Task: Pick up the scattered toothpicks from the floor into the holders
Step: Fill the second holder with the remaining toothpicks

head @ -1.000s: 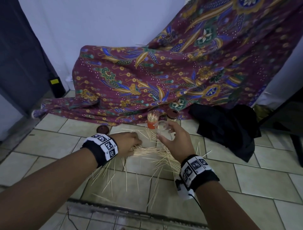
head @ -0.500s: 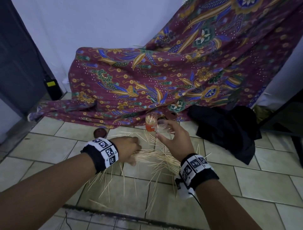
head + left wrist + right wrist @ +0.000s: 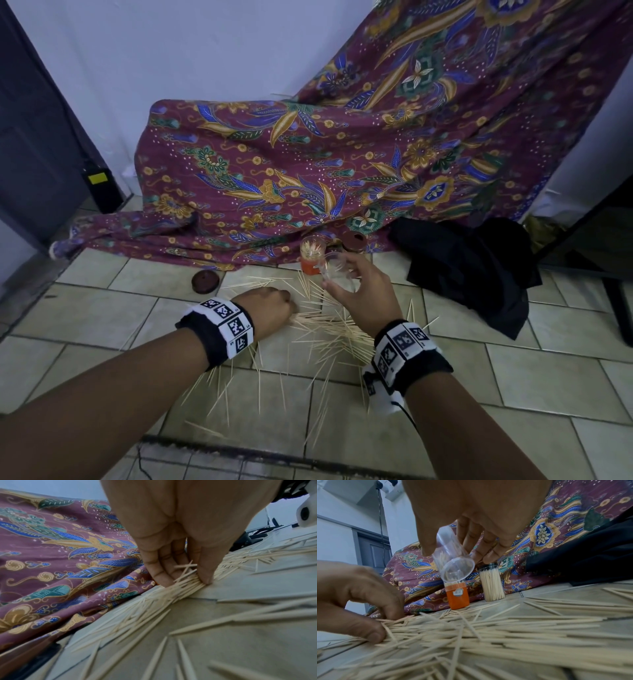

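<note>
The toothpicks [image 3: 318,329] lie scattered over the tiled floor [image 3: 513,370], and the left hand [image 3: 269,308] pinches a bundle of them between thumb and fingers [image 3: 161,573] against the tiles. Above the pile the right hand [image 3: 368,291] holds a clear holder [image 3: 453,562] tilted, fingers curled round it. An orange-based holder [image 3: 458,596] and a full, capped holder [image 3: 491,584] stand upright at the floor's far edge against the patterned cloth [image 3: 308,178].

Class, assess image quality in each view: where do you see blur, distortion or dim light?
Head view: dim, bluish, sharp; wide-angle bending at the edges. Left wrist view: left hand looms large, near toothpicks blurred. Right wrist view: foreground soft, orange-based holder sharp.
</note>
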The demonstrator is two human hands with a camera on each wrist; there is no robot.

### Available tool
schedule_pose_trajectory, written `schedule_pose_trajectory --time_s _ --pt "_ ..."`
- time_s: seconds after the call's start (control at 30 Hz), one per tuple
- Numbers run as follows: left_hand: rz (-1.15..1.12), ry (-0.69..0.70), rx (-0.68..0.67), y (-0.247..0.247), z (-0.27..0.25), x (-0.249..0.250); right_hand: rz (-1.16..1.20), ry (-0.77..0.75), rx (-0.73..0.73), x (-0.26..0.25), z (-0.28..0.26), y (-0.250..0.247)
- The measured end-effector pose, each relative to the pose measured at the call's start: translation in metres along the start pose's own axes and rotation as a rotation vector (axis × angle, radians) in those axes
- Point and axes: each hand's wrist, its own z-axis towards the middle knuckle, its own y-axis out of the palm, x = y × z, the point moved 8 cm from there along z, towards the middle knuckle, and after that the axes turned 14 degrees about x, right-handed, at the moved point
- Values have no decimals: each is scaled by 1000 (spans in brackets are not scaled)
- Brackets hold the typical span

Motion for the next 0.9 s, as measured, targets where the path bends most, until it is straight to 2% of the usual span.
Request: schedule_pose_trajectory --time_s 0.23,0.4,0.53,0.67,0.9 --pt "-51 -6 15 -3 4 -7 -20 0 11 3 -1 -2" --pt "-147 -58 23 -15 8 -20 -36 4 13 4 -3 -4" --pt "-194 -48 21 -40 8 -31 -60 -1 29 3 -1 -9" --pt "-247 -42 112 -75 7 -48 -84 -11 44 1 -1 -12" --pt "-256 9 192 -121 19 -57 -84 -7 40 -4 -1 -9"
